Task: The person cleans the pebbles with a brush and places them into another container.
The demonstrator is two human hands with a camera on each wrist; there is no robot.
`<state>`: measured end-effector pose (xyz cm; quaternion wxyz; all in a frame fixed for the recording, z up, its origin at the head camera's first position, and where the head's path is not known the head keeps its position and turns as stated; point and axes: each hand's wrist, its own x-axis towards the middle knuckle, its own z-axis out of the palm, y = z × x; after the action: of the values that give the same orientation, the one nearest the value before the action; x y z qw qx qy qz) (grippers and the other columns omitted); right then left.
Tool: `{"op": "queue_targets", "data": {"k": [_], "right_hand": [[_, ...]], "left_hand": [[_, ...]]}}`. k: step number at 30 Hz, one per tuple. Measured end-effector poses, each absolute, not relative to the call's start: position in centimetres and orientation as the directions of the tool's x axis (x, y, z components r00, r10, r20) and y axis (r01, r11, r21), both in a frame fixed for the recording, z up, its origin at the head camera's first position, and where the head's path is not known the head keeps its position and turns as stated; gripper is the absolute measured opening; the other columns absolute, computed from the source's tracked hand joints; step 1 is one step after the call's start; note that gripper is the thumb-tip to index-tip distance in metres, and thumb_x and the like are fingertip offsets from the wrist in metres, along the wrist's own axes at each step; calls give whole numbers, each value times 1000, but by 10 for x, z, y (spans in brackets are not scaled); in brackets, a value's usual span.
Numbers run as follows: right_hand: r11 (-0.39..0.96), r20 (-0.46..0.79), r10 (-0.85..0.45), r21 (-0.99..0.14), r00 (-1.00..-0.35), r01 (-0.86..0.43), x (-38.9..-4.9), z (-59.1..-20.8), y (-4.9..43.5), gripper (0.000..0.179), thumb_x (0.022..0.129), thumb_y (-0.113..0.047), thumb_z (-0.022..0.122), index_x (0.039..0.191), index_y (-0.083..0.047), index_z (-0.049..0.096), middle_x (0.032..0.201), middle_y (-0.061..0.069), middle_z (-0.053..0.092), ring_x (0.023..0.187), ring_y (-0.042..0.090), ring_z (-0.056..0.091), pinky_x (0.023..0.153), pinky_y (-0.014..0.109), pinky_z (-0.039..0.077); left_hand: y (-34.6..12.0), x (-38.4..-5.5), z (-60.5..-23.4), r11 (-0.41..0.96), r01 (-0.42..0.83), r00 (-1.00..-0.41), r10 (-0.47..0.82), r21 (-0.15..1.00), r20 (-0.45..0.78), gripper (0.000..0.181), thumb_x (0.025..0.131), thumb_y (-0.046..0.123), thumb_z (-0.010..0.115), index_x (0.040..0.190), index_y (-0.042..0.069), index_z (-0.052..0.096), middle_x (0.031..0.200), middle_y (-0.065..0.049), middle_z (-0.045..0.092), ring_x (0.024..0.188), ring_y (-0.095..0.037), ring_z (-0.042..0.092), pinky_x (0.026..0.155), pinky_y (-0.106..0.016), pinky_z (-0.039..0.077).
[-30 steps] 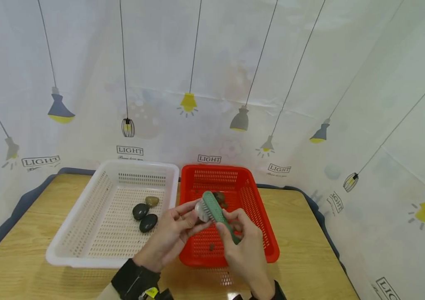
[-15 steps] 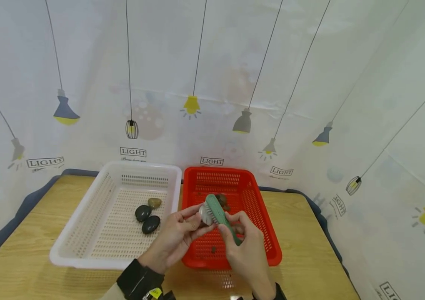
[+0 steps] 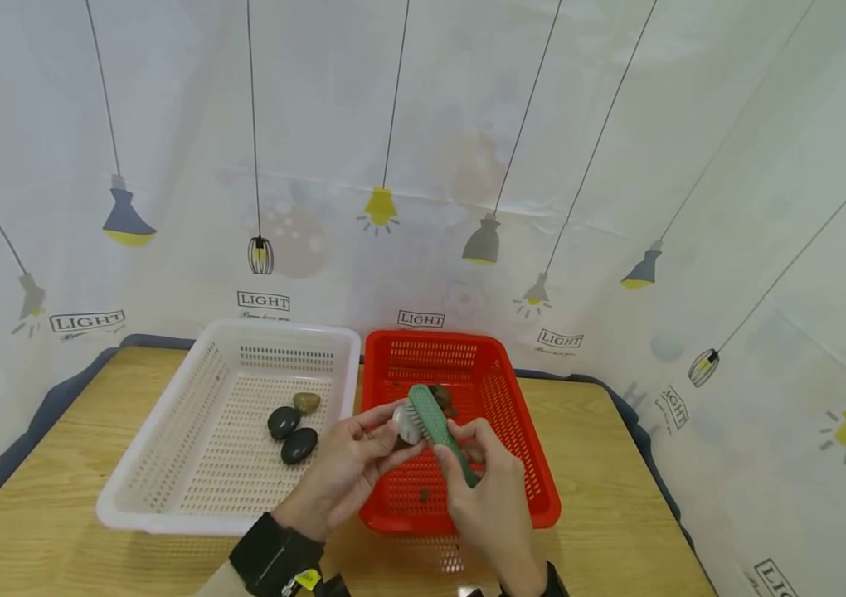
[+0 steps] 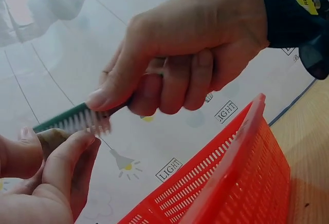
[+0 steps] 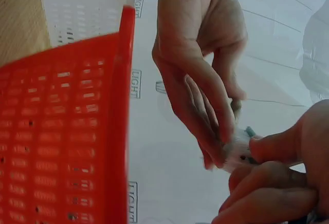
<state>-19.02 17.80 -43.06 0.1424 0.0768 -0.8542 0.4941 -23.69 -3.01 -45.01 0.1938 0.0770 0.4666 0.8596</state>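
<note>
My left hand pinches a pale, rounded stone between thumb and fingers, above the red basket. A green brush with white bristles is gripped by its handle in my right hand. Its bristles touch the stone's right side. In the left wrist view the bristles lie close over the stone, which looks brownish there and is partly covered by fingers. The right wrist view shows both hands meeting at the brush, with the stone mostly hidden.
Below the hands stands a red basket with brown stones and a small dark bit in it. To its left, a white basket holds two black stones and a tan stone. Both rest on a wooden table.
Both hands keep the stone and brush pressed together over the red basket. The brush shifts only slightly against the stone, and the whole view drifts a little.
</note>
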Motion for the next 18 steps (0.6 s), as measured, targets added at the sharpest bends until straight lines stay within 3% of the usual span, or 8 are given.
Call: {"op": "queue_targets", "data": {"k": [2, 7, 10, 14, 18], "right_hand": [[519, 301, 26, -819, -953, -245, -191, -428, 182, 17, 108, -13, 86, 120, -10, 74, 131, 15, 88, 70, 6, 67, 53, 19, 42], [489, 233, -1, -848, -973, -203, -187, -425, 185, 19, 108, -14, 86, 122, -10, 75, 104, 11, 89, 70, 7, 65, 55, 20, 51], [457, 224, -26, -864, -974, -211, -187, -426, 183, 20, 108, -16, 86, 123, -9, 75, 105, 12, 89, 73, 7, 69, 57, 20, 53], [477, 250, -19, -849, -968, -229, -192, -426, 185, 19, 110, -18, 84, 124, -9, 75, 118, 15, 89, 68, 3, 65, 54, 18, 43], [502, 240, -7, -838, -971, -211, -192, -426, 189, 17, 109, -15, 84, 123, -11, 75, 100, 9, 88, 65, 6, 59, 55, 19, 46]], "left_hand": [[-30, -238, -450, -493, -247, -917, 397, 834, -37, 56, 124, 5, 51, 176, -9, 37, 181, -34, 43, 150, -24, 70, 120, -33, 62], [-32, -240, -450, -486, -230, -931, 362, 843, -45, 54, 123, 6, 54, 174, -7, 44, 181, -25, 49, 149, -19, 70, 120, -32, 63], [-31, -239, -450, -463, -247, -926, 371, 851, -67, 53, 123, 7, 54, 174, -7, 45, 179, -26, 50, 143, -15, 73, 119, -32, 63], [-29, -239, -449, -443, -260, -914, 400, 858, -71, 55, 124, 8, 54, 175, -8, 42, 178, -33, 47, 141, -19, 74, 119, -33, 64], [-30, -240, -449, -468, -225, -932, 359, 855, -49, 53, 123, 6, 55, 174, -7, 46, 178, -29, 50, 148, -25, 71, 118, -35, 65]]}}
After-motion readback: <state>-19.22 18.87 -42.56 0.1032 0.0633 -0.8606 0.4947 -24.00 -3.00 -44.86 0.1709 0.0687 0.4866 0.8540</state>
